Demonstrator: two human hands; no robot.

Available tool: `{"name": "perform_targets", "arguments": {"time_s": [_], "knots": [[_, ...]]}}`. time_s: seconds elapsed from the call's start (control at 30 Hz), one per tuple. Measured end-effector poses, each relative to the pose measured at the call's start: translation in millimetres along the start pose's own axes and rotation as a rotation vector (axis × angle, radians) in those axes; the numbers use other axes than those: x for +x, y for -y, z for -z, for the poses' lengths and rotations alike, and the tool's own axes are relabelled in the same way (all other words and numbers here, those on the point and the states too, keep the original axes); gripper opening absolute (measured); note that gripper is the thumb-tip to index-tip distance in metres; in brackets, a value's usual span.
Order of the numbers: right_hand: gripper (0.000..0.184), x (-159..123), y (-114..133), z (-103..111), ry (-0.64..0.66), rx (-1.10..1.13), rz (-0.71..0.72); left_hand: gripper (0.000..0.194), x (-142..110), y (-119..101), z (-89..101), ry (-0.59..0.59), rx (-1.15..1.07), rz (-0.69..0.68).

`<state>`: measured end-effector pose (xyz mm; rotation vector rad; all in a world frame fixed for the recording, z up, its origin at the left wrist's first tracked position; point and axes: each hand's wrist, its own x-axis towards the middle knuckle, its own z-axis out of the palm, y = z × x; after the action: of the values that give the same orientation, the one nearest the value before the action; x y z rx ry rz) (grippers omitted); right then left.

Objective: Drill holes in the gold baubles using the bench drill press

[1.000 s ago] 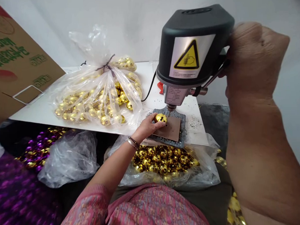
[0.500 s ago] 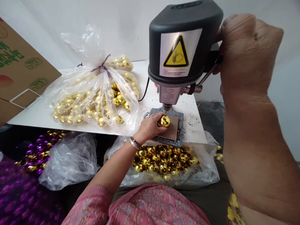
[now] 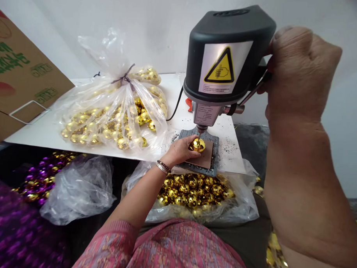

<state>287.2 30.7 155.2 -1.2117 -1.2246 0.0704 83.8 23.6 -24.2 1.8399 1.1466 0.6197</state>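
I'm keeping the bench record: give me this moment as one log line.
left hand: holds gold ball under drill press; right hand: on press lever; open bag below: more gold balls

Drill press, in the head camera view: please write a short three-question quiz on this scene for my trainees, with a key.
1. Multiple choice: what does the left hand hold?
A) a screwdriver
B) a gold ball
C) a roll of tape

2. True or false: in the picture, the tied plastic bag lies to the left of the drill press.

3. Fill in: the warning triangle on the drill press is black and ____.

Key: 1. B; 2. True; 3. yellow.
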Motion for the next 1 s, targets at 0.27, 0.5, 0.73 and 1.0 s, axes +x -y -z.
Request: {"name": "perform_targets", "arguments": {"time_s": [0.27,0.5,0.73,1.0], "knots": [[0.044,-62.8,28.6,24.9,0.003,-0.133,0.185,0.055,-2.1,-5.6,1.6,0.003,0.048,0.001],[0.047,-95.8,16.5,34.2,-0.027,-0.307,0.307,0.065,-1.3,-1.7,1.0,0.033,0.098,0.020],[0.065,-104.6,3.1,34.2,-0.005,-0.368,0.483,0.071,-2.4,0.8,0.2,0.021,0.135,0.025],[0.049,-112.2,-9.9,25.6,-0.145,-0.512,0.592,0.074,0.0,7.0,-1.1,0.029,0.062,0.033]]}}
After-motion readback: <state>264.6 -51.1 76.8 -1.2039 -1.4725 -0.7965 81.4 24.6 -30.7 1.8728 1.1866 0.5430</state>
